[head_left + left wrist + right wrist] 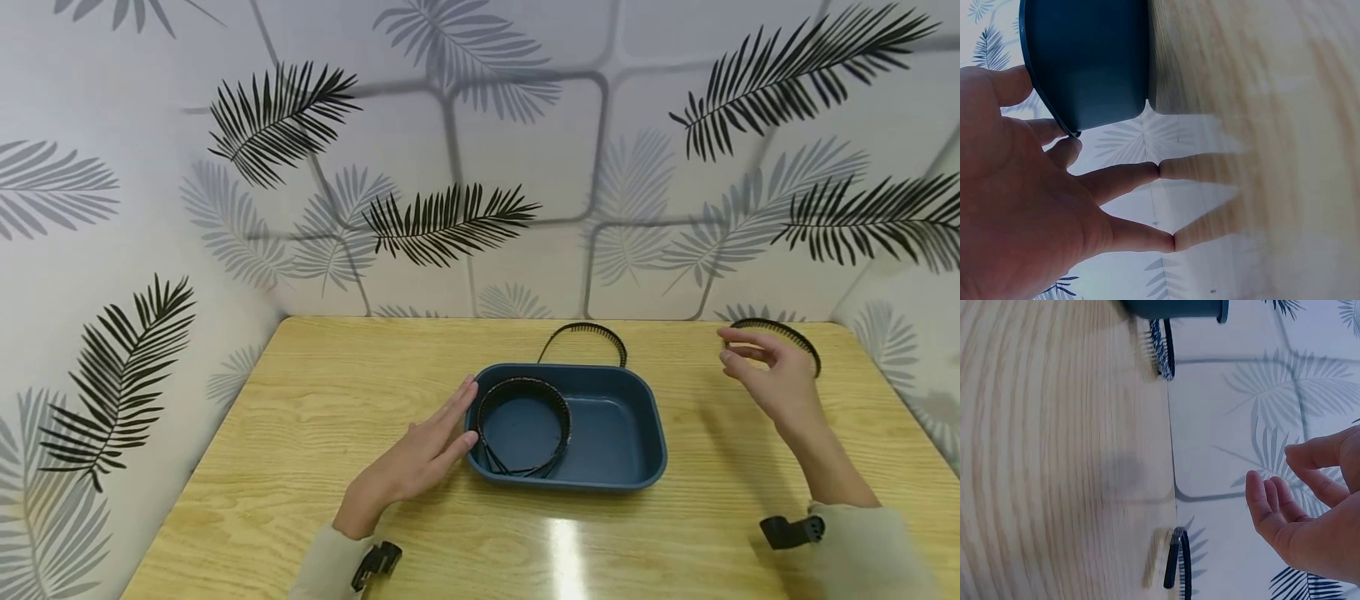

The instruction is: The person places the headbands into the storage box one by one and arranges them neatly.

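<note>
A dark blue plastic tray [611, 437] stands on the table. My left hand [420, 458] touches its left end with fingers spread; in the left wrist view the thumb and some fingertips meet the tray's wall [1085, 62], while other fingertips touch the tabletop. Inside the tray's left half lies a dark toothed headband [566, 417], perhaps more than one. Just behind the tray is another toothed headband [600, 327]. Raised over the right side, my right hand [783, 379] has loosely bent fingers with nothing between them. Behind it lies a black headband [808, 343], partly hidden.
The light wooden table [315, 400] meets a leaf-patterned wall covering [525, 275] at the back. Similar covering rises on the left and right sides. A small black device [791, 532] is strapped at my right wrist, another device [377, 565] at my left.
</note>
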`<state>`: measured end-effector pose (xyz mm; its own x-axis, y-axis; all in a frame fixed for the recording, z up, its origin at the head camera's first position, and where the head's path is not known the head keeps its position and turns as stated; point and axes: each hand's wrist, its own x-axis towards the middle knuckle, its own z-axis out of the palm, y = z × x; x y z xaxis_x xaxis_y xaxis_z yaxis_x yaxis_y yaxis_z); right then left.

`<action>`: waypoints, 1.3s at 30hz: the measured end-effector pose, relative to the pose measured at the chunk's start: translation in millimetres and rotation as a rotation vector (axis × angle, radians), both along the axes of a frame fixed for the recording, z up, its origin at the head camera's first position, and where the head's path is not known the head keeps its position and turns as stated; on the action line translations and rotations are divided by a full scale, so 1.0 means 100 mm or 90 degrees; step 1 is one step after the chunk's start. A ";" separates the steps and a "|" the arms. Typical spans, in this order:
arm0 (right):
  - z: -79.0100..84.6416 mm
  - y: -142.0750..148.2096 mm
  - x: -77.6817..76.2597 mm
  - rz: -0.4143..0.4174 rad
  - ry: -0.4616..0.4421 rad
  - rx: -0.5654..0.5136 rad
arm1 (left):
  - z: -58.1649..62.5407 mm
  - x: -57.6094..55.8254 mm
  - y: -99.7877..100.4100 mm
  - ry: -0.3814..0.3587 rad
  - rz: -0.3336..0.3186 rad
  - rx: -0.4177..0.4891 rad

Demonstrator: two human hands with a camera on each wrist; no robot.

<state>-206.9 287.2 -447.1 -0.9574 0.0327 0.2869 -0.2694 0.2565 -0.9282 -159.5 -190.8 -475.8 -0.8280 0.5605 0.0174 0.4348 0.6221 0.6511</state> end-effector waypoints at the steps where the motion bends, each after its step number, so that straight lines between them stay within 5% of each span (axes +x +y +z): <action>1: 0.00 0.03 0.00 -0.012 -0.001 0.022 | 0.00 0.00 0.00 -0.001 0.001 0.000; 9: 0.05 0.33 -0.08 -0.113 -0.056 0.190 | 0.01 0.00 0.00 -0.005 0.007 -0.004; 20: 0.01 0.71 -0.15 -0.141 -0.063 0.164 | -0.01 -0.01 -0.01 -0.009 0.007 -0.012; 29: -0.08 0.92 -0.30 -0.285 -0.151 0.279 | -0.01 -0.01 0.01 -0.007 0.003 -0.008; 39: -0.28 1.12 -0.43 -0.243 -0.198 0.279 | -0.01 -0.02 0.00 -0.007 0.006 -0.003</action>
